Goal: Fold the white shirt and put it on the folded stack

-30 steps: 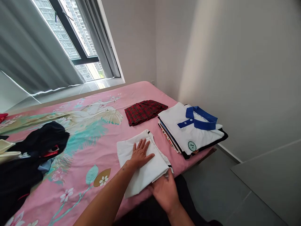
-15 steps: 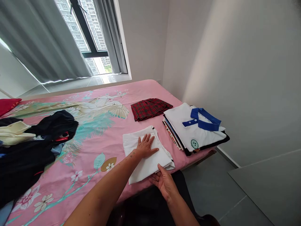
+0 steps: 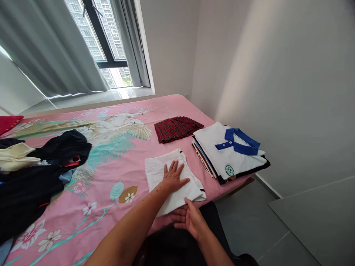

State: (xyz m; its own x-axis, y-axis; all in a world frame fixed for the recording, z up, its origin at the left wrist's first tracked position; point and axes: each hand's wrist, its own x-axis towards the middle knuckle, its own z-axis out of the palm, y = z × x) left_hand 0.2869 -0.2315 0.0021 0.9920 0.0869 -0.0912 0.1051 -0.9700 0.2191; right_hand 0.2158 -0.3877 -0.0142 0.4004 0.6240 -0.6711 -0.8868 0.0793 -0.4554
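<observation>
pink bed: left hand flat, open on folded white cloth; right hand open at its near edge, w/ nothing held.

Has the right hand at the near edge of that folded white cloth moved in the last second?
Yes. The right hand has slid toward the person, off the white cloth corner it touched before, now at its near edge.

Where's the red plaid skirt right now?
In the head view the red plaid skirt lies folded on the pink bedspread, beyond the white garment under the left hand, just left of the stack of folded shirts.
</observation>
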